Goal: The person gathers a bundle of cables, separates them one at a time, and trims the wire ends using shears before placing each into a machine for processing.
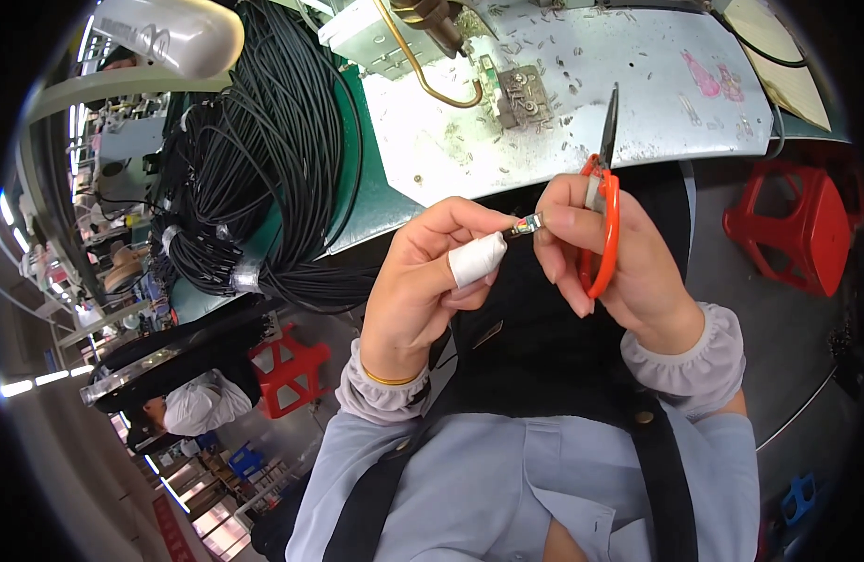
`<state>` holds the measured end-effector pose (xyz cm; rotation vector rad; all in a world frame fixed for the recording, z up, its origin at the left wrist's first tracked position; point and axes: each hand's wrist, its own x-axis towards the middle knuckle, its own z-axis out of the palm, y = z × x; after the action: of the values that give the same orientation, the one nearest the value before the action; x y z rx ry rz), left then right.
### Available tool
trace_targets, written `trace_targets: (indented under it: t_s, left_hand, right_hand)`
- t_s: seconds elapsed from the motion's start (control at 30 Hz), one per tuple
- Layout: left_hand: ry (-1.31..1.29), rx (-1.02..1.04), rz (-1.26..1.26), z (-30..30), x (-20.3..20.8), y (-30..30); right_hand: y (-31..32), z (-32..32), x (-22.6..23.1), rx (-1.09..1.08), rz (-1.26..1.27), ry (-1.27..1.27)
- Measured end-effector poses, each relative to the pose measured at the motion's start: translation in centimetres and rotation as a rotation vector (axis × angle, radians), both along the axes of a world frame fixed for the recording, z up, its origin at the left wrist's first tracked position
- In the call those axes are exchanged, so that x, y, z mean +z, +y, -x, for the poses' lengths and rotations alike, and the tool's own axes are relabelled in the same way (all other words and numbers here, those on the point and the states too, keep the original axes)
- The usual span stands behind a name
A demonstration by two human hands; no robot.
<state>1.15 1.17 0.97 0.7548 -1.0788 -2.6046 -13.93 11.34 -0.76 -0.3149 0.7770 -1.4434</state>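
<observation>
My left hand [418,281] is closed in a pinch, with white tape wrapped round the thumb. Between its fingertips and those of my right hand [619,248] is a small metal connector [527,225] with tiny coloured wires at its end. The thumb and a finger of my right hand touch the connector's right side. Hooked in that same hand are red-handled scissors [609,225], their dark blades pointing up and away from the connector. Whatever cable runs back from the connector is hidden by my left fingers.
Ahead, a light metal worktop [629,112] carries scattered small scraps and a machine head [437,23] above a metal block [523,96]. Bundled black cables [263,131] lie to the left. Red stools [793,225] stand right and left; another person [202,403] sits at the left.
</observation>
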Motion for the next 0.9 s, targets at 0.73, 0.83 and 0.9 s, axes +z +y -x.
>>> trace_targets:
  t_s: [0.73, 0.83, 0.9]
  left_hand:
    - [-0.024, 0.041, 0.078, -0.2, -0.8, 1.4]
    - [-0.019, -0.005, 0.124, -0.3, -2.7, 0.8]
    - [-0.134, -0.179, 0.335, -0.3, -4.5, 1.4]
  right_hand:
    - [1.5, -1.0, -0.1, -0.119, -0.037, 0.060]
    - [1.6, 1.1, -0.7, -0.336, -0.003, 0.355]
    - [2.5, 4.3, -1.3, -0.506, 0.070, 0.424]
